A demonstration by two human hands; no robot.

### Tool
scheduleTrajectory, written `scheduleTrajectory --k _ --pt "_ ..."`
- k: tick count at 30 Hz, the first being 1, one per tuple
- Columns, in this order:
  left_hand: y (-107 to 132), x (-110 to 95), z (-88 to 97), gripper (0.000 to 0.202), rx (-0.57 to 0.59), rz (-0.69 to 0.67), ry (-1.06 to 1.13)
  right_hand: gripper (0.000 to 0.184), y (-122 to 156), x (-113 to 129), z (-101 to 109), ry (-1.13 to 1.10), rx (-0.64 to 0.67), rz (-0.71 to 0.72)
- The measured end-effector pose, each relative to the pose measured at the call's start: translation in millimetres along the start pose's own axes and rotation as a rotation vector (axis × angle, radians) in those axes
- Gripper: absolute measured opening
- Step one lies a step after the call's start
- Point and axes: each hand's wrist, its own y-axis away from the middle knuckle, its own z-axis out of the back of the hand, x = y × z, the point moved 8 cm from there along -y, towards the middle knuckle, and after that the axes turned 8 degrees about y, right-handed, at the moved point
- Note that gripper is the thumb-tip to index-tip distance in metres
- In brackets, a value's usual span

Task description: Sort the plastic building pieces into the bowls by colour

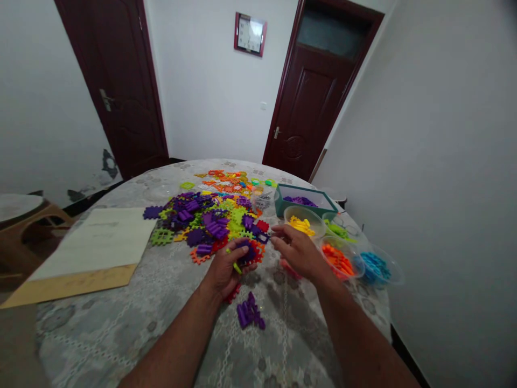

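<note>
My left hand (226, 272) is closed around a few toothed plastic building pieces. A dark purple piece (247, 254) shows most clearly, with a yellow-green piece (237, 267) by the fingers and a red-orange toothed piece (259, 251) at its edge. To the right, my right hand (301, 250) hovers with its fingers stretched forward and apart, and nothing visible between them. Beneath it lies a pinkish-red item (290, 268), partly hidden. Closer to me rest purple connector pieces (250, 312), and a red piece (233, 293) is half covered by my left wrist.
A heap of purple and green pieces (202, 215) spreads beyond my hands, with orange pieces (228, 181) behind. At right stand a green box (327, 205) and bowls of yellow (301, 225), orange (338, 260) and blue pieces (375, 267). Paper sheets (97, 240) lie left.
</note>
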Motion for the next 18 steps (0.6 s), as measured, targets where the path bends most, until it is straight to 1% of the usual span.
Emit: scheduleTrajectory --k 2,4,6,8,10,11,15,18 --pt "1 1 -3.6 0.036 0.034 0.009 -0.004 0.029 9 16 -19 0.041 0.045 0.066" --pt "3 1 -7.1 0.034 0.06 0.015 -0.012 0.026 13 20 -32 0.038 0.069 0.087" --pt "4 0 -8.3 0.031 0.058 0.013 -0.014 0.023 15 15 -39 -0.018 0.094 0.059" --pt "5 0 -7.3 0.03 0.032 0.016 -0.007 0.024 15 4 -41 -0.114 0.114 -0.016" --pt "5 -1 -5.7 0.03 0.004 0.018 0.009 0.027 16 -4 -36 -0.164 0.106 -0.075" --pt "5 -1 -5.1 0.03 -0.008 0.017 0.017 0.028 17 -5 -31 -0.152 0.084 -0.084" --pt "3 -4 -3.6 0.032 -0.037 0.001 0.043 0.027 22 -2 -1 -0.024 -0.053 -0.055" --pt "1 -5 -2.3 0.033 -0.054 0.001 0.043 0.027 29 -8 10 -0.043 -0.073 -0.1"
